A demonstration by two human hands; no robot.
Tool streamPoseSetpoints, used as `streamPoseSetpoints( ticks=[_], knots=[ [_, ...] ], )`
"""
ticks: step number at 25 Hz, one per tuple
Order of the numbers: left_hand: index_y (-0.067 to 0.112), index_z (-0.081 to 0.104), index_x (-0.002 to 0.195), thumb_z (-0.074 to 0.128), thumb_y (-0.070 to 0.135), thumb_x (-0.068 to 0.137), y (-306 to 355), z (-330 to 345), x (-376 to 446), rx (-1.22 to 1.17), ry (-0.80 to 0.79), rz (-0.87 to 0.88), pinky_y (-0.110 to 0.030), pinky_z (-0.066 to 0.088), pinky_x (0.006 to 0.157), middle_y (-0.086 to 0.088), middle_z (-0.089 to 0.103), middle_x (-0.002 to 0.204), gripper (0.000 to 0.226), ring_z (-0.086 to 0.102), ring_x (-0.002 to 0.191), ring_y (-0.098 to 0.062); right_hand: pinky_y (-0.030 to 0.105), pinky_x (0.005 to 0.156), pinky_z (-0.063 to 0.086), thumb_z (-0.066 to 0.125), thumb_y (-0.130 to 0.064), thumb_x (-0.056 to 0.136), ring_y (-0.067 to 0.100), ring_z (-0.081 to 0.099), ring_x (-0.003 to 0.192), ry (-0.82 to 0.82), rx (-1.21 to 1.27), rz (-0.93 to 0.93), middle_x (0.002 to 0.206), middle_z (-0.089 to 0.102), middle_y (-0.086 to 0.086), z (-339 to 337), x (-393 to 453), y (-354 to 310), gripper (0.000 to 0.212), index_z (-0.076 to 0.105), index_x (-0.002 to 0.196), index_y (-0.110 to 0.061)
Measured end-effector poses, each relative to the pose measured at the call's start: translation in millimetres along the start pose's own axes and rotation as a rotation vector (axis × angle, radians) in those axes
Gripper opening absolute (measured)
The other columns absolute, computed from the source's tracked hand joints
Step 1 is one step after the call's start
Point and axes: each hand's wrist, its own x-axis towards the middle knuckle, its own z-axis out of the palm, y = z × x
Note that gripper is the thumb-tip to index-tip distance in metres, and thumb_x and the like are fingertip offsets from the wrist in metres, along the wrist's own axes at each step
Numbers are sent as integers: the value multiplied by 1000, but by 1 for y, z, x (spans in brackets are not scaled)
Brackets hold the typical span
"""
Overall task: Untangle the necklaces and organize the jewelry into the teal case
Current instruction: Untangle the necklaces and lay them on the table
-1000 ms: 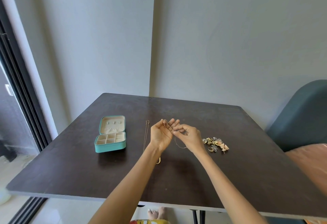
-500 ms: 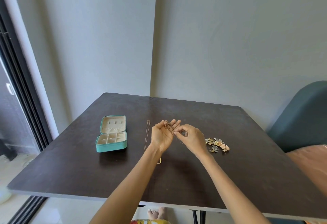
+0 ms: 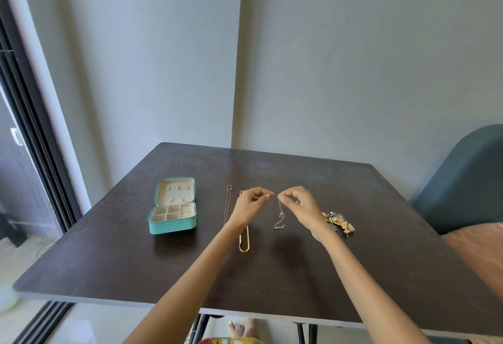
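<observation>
The teal case (image 3: 172, 226) lies open on the dark table (image 3: 272, 275), left of my hands, showing cream compartments. My left hand (image 3: 251, 205) and my right hand (image 3: 298, 203) are raised over the table's middle, each pinching one end of a thin chain necklace (image 3: 280, 214) that hangs down from my right fingers, its lower end near the table. A thick gold necklace (image 3: 244, 240) lies stretched out below my left hand. Left of that lies a thin straight chain (image 3: 227, 203). A pile of small flower-shaped jewelry (image 3: 339, 221) sits right of my right wrist.
A dark blue chair back (image 3: 462, 180) stands at the table's right side, with a pink cushion (image 3: 479, 256) below it. The far table edge is close to a grey wall corner. A dark sliding door frame (image 3: 32, 137) runs along the left.
My hands were together with my left palm up; now they have pulled apart, both pinching, and the thin chain hangs between and below them. The gold necklace shows fully.
</observation>
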Motion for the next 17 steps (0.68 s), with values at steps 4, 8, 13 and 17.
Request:
streamPoseSetpoints(
  ticks=[4,8,13,17],
  knots=[
    [18,75,92,69,17,84,2,1,-2,208,53,235,-20,45,84,-1,63,96,11,59,87,-8,9,78,37,61,-25,91,-6,53,95,-61,162,123,99,58,-14,-2,-2,0,9,68,86,-28],
    [20,75,85,74,22,78,2,5,-3,242,126,283,-42,46,90,4,61,94,7,60,92,-14,11,76,38,61,-28,91,-9,55,92,-128,225,206,91,65,-18,-5,-4,1,9,69,88,-28],
    [21,74,81,74,24,78,-2,7,-3,307,159,294,-48,36,99,6,61,100,4,57,98,-11,15,79,39,61,-27,91,-6,55,94,-149,250,253,94,68,-17,-4,-3,2,9,69,89,-28],
    [27,73,83,72,28,79,-5,5,-3,369,189,300,-37,20,105,8,59,113,4,51,109,-6,13,77,39,61,-30,91,-9,55,94,-171,217,267,95,68,-16,-4,-1,0,9,70,91,-28]
  ],
)
